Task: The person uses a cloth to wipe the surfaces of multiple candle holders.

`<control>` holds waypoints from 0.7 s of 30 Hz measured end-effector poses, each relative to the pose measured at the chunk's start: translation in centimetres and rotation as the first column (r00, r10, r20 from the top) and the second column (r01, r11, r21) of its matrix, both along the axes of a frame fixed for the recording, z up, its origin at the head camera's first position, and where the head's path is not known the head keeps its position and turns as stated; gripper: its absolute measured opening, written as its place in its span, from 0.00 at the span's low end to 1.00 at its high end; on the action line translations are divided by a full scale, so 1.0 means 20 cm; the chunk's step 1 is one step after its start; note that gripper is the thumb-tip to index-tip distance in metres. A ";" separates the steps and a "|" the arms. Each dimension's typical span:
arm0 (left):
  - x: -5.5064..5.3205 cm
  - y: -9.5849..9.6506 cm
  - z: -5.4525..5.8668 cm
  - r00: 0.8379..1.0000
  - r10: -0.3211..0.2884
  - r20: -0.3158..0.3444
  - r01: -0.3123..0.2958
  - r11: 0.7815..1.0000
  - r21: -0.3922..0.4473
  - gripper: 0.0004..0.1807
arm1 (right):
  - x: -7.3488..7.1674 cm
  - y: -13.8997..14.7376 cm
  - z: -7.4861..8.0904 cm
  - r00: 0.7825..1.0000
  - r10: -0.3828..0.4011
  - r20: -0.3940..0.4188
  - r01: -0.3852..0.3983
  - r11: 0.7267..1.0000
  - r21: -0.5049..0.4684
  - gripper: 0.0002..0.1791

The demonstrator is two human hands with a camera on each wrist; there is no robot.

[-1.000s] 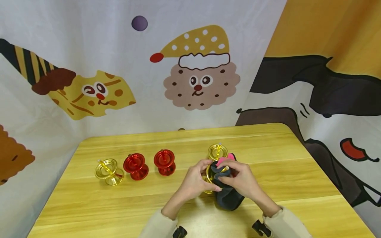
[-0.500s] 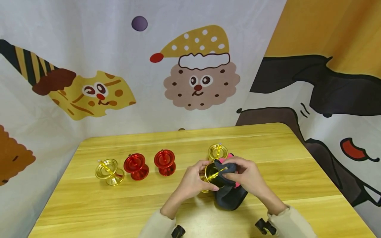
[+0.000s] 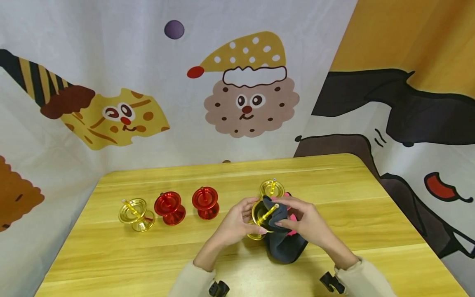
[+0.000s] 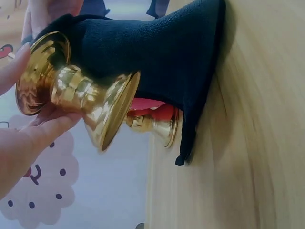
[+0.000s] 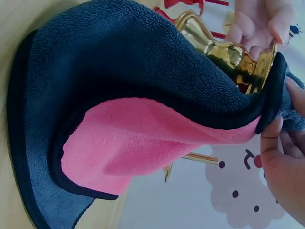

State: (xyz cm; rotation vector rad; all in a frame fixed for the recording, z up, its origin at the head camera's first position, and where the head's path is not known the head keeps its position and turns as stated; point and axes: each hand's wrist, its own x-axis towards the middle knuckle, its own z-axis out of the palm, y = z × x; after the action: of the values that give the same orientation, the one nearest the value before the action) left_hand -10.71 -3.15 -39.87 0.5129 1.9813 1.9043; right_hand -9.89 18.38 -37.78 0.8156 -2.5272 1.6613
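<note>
Downward head view, close wrist views, shared cloth (image 4: 143,52)

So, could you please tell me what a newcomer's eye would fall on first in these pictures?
Probably the big cookie face in a spotted hat, on the backdrop beyond the table. Next, perhaps, the gold cup in the left hand, near the table's middle, with the right hand pinching a dark cloth at the cup's rim. Two red cups farther left stand out.

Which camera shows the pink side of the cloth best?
The right wrist view: the pink side of the cloth spreads wide there, up close. The head view shows only small pink bits near the right hand; the left wrist view, just a sliver.
</note>
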 end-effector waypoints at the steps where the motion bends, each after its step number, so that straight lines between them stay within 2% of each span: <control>1: 0.00 0.00 0.00 1.000 -0.002 0.004 0.002 1.000 0.004 0.39 | 0.00 -0.01 -0.01 1.000 -0.016 -0.015 0.017 0.999 0.027 0.26; 5: 0.01 0.02 0.01 1.000 -0.019 0.008 0.019 1.000 0.015 0.35 | 0.00 -0.03 -0.02 0.996 -0.055 -0.072 0.062 0.992 0.108 0.24; 9: 0.01 0.03 0.01 0.998 -0.058 0.009 0.058 0.998 0.010 0.34 | 0.00 -0.04 -0.01 0.999 -0.045 -0.021 0.047 0.992 0.117 0.21; 15: 0.01 0.03 0.01 0.995 -0.102 0.023 0.102 0.995 0.008 0.33 | -0.01 -0.03 -0.03 0.999 -0.015 0.034 0.012 0.997 0.077 0.17; 21: 0.01 0.04 0.03 0.993 -0.104 -0.055 0.099 0.992 -0.076 0.33 | -0.02 -0.01 -0.04 0.999 -0.013 0.044 0.013 1.000 0.009 0.17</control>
State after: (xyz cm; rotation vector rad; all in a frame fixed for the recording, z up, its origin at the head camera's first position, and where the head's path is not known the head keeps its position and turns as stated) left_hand -10.58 -2.29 -39.34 0.6442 2.0124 1.7687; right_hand -10.25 18.12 -38.54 0.7699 -2.5647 1.6833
